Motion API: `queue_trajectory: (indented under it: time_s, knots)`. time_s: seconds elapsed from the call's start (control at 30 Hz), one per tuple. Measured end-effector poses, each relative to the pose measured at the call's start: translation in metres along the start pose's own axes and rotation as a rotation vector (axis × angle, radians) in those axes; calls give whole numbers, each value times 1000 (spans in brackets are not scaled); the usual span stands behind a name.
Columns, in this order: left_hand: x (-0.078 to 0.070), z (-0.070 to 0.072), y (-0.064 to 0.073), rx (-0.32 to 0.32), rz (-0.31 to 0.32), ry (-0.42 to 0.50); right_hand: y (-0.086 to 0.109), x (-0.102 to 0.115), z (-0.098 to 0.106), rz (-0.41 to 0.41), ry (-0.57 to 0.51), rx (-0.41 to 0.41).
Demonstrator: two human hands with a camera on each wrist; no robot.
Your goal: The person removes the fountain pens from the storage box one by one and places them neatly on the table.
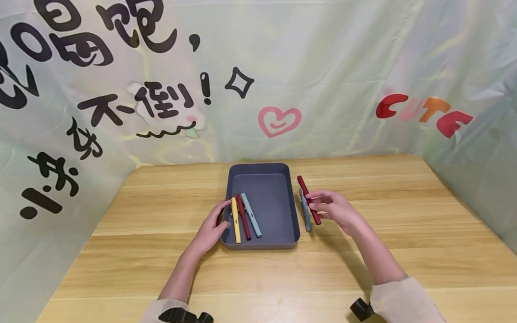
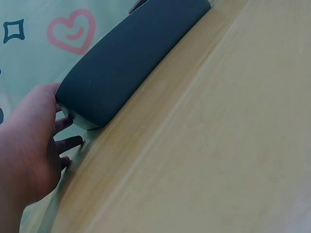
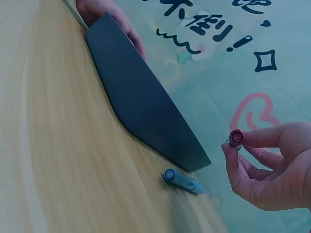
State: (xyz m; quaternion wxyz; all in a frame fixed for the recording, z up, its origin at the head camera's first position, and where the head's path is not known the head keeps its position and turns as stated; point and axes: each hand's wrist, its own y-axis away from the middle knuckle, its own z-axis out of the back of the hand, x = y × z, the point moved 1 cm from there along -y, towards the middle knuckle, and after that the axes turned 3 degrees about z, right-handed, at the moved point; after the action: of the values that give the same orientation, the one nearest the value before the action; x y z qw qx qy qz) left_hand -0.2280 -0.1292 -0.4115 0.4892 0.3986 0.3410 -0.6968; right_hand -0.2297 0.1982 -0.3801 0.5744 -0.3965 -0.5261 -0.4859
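1. Tray (image 1: 275, 194) sits flat on the wooden table (image 1: 272, 286) ahead of you, its long sides running away from you, probably so both hands can reach it.
2. Inside, the yellow pen (image 1: 236, 220), red pen (image 1: 244, 220) and pale blue pen (image 1: 251, 216) lie side by side near the left wall. Their roughly shared direction likely keeps the row compact.
3. Outside, a blue pen (image 1: 307, 219) lies on the table just beside the right wall, handy to your right side.
4. Your left hand (image 1: 211, 229) rests at the tray's left wall, likely to stop it sliding. Fingers loosely spread, touching the tray; you can't tell how hard they press.
5. Your right hand (image 1: 336, 210) pinches the wine-red pen (image 1: 303, 186) between thumb and fingertips, the gap closed to the barrel's thickness.
6. You hold that barrel near its middle, both ends free, presumably for balance. Your right wrist view shows it raised off the table, nearly end-on, apart from the blue pen.
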Motion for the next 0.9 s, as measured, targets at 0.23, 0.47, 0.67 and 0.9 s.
queue_trajectory:
  time_s: [0.23, 0.47, 0.67, 0.9]
  knots:
    - [0, 0, 1, 1, 2, -1, 4, -4, 8, -5, -16, -6]
    - [1, 0, 1, 7, 12, 1, 6, -9, 13, -26, -10, -24]
    - [2, 0, 0, 13, 14, 2, 6, -15, 17, -42, -30, -39]
    - [1, 0, 0, 9, 10, -2, 5, -21, 19, -50, -34, -53]
